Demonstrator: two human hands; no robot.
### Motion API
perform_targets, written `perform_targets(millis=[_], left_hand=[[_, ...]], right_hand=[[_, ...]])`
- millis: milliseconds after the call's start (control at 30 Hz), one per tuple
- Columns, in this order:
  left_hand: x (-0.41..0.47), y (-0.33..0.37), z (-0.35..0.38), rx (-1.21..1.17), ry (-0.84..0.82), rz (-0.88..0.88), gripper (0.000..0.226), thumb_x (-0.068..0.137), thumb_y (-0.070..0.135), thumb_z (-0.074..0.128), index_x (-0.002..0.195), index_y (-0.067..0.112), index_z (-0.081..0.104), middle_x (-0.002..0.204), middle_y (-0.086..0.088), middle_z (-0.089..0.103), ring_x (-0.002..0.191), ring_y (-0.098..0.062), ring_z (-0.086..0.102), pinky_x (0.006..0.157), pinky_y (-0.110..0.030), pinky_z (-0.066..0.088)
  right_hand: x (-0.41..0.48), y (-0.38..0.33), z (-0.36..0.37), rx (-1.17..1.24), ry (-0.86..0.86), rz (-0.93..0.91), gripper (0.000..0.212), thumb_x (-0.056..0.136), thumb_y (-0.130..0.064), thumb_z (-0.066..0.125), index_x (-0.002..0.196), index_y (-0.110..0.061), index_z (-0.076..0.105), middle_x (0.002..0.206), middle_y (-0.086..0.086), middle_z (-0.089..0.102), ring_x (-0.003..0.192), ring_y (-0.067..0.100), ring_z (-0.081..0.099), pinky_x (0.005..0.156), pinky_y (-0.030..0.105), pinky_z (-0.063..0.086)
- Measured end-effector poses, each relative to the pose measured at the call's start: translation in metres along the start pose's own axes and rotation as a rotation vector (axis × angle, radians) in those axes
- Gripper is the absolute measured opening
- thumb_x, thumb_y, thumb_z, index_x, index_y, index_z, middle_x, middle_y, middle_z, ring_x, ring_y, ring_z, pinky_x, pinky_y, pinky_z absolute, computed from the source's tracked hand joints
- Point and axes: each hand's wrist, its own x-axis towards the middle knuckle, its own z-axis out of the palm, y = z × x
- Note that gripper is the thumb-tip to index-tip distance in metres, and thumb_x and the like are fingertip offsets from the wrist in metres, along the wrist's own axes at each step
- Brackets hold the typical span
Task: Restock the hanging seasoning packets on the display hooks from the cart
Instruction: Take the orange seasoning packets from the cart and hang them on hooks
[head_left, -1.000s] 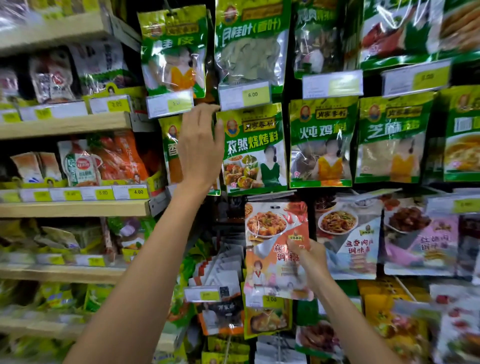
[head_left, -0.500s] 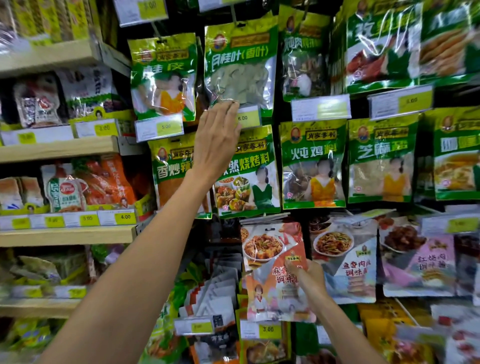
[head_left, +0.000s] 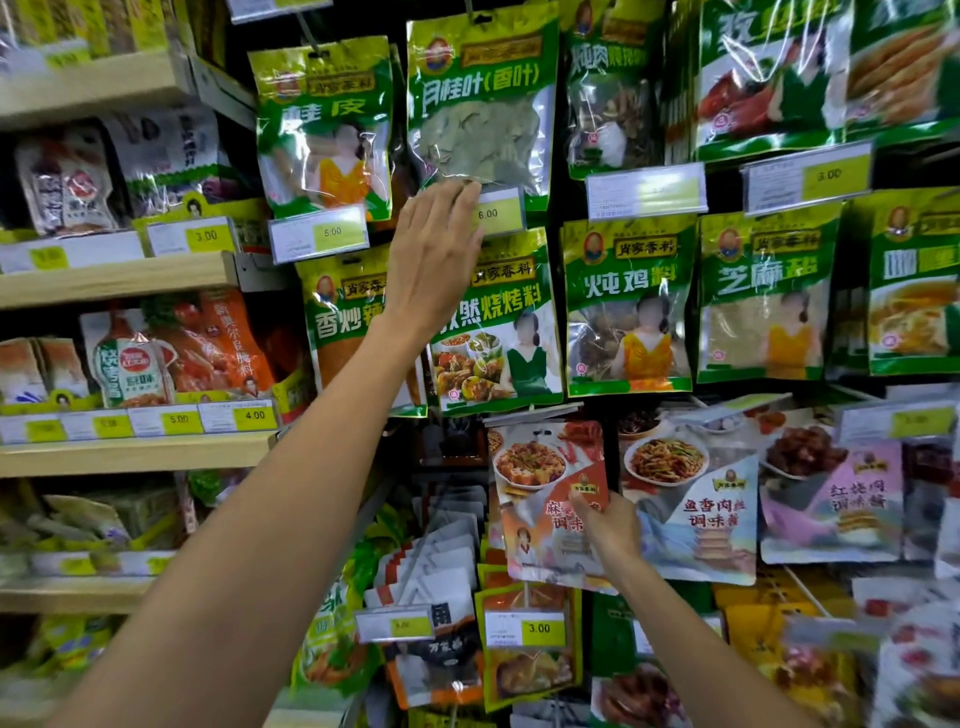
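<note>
1. Head view: my left hand (head_left: 434, 265) is raised flat against the display, fingers straight and together. Its fingertips (head_left: 457, 195) touch the lower edge of a green leaf packet (head_left: 483, 104) hanging above it, just beside a yellow price tag (head_left: 496, 213) marked 6.00.
2. Under the left palm hangs a green barbecue packet (head_left: 498, 332), partly covered by the hand. Another green packet (head_left: 337, 312) hangs just to its left, behind the wrist.
3. My right hand (head_left: 610, 527), lower down, grips an orange seasoning packet (head_left: 545, 483) by its right edge, thumb on the front, the other fingers hidden behind.
4. The orange packet stands upright against the rack. I cannot tell whether its top is on a hook.
5. Just right of the right hand hangs a white noodle packet (head_left: 691, 493). Below that hand sits a price tag (head_left: 524, 629) marked 3.00.
6. Well left of the left arm are wooden shelves (head_left: 114, 275) of bagged goods.
</note>
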Motion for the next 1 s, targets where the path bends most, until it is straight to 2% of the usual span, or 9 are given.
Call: perform_targets(millis=[233, 367, 467, 567, 667, 767, 833, 900, 1000], left_hand=[[-0.014, 0.026, -0.010, -0.075, 0.114, 0.023, 0.031, 0.094, 0.011, 0.047, 0.120, -0.003, 0.057, 0.121, -0.019, 0.060, 0.113, -0.032, 0.057, 0.101, -0.041, 0.043], [-0.048, 0.085, -0.004, -0.250, 0.103, 0.079, 0.025, 0.092, 0.007, 0.051, 0.112, -0.005, 0.061, 0.112, -0.021, 0.064, 0.106, -0.035, 0.061, 0.094, -0.044, 0.047], [-0.081, 0.147, 0.000, -0.422, 0.057, 0.107, 0.022, 0.095, 0.009, 0.050, 0.106, -0.005, 0.063, 0.104, -0.020, 0.066, 0.099, -0.034, 0.062, 0.090, -0.040, 0.044], [-0.119, 0.218, 0.003, -0.623, -0.078, 0.054, 0.025, 0.097, 0.011, 0.046, 0.104, -0.004, 0.064, 0.101, -0.020, 0.066, 0.097, -0.034, 0.062, 0.086, -0.041, 0.045], [-0.159, 0.292, 0.008, -0.805, -0.222, -0.021, 0.029, 0.097, 0.012, 0.042, 0.102, -0.005, 0.065, 0.101, -0.021, 0.066, 0.101, -0.030, 0.056, 0.091, -0.041, 0.043], [-0.196, 0.363, 0.008, -0.927, -0.272, -0.051, 0.041, 0.101, 0.019, 0.031, 0.097, -0.006, 0.064, 0.093, -0.021, 0.066, 0.093, -0.030, 0.057, 0.084, -0.041, 0.047], [-0.220, 0.414, 0.007, -0.984, -0.310, -0.052, 0.033, 0.099, 0.014, 0.037, 0.097, -0.006, 0.063, 0.092, -0.023, 0.067, 0.093, -0.028, 0.053, 0.083, -0.040, 0.045], [-0.246, 0.468, 0.001, -1.132, -0.510, -0.138, 0.029, 0.095, 0.014, 0.043, 0.097, -0.004, 0.065, 0.093, -0.019, 0.067, 0.091, -0.029, 0.057, 0.083, -0.032, 0.041], [-0.289, 0.550, -0.012, -1.312, -0.835, -0.212, 0.022, 0.099, 0.011, 0.046, 0.101, 0.002, 0.065, 0.102, -0.009, 0.065, 0.098, -0.022, 0.056, 0.085, -0.011, 0.033]], right_hand=[[-0.051, -0.006, -0.040, -0.017, -0.003, -0.260, 0.043, 0.096, -0.025, 0.055, 0.133, -0.007, 0.043, 0.125, 0.005, 0.055, 0.115, 0.020, 0.053, 0.094, 0.027, 0.042], [-0.076, -0.004, -0.087, -0.010, 0.072, -0.339, 0.032, 0.097, -0.026, 0.052, 0.126, -0.013, 0.052, 0.111, -0.003, 0.058, 0.104, 0.012, 0.055, 0.085, 0.020, 0.045], [-0.088, 0.016, -0.133, -0.053, 0.149, -0.320, 0.025, 0.098, -0.026, 0.052, 0.119, -0.015, 0.058, 0.103, -0.004, 0.062, 0.096, 0.012, 0.059, 0.082, 0.024, 0.050], [-0.104, 0.052, -0.184, -0.122, 0.259, -0.247, 0.020, 0.098, -0.028, 0.052, 0.113, -0.018, 0.060, 0.093, -0.008, 0.062, 0.084, 0.000, 0.060, 0.069, 0.013, 0.049], [-0.126, 0.095, -0.241, -0.151, 0.335, -0.155, 0.021, 0.098, -0.025, 0.052, 0.111, -0.014, 0.062, 0.088, -0.007, 0.064, 0.076, -0.007, 0.059, 0.061, 0.005, 0.042], [-0.157, 0.142, -0.302, -0.233, 0.446, -0.042, 0.020, 0.097, -0.020, 0.053, 0.100, -0.006, 0.067, 0.082, 0.005, 0.069, 0.074, 0.013, 0.063, 0.059, 0.017, 0.043], [-0.180, 0.174, -0.343, -0.285, 0.506, 0.040, 0.018, 0.096, -0.016, 0.054, 0.094, -0.005, 0.069, 0.080, 0.008, 0.070, 0.076, 0.020, 0.066, 0.068, 0.028, 0.045], [-0.205, 0.205, -0.382, -0.323, 0.553, 0.109, 0.016, 0.095, -0.010, 0.055, 0.093, -0.002, 0.069, 0.086, 0.006, 0.071, 0.082, 0.018, 0.065, 0.073, 0.029, 0.044], [-0.248, 0.247, -0.434, -0.364, 0.633, 0.223, 0.014, 0.094, -0.011, 0.056, 0.097, -0.008, 0.070, 0.090, -0.002, 0.068, 0.084, 0.017, 0.065, 0.073, 0.026, 0.043]])
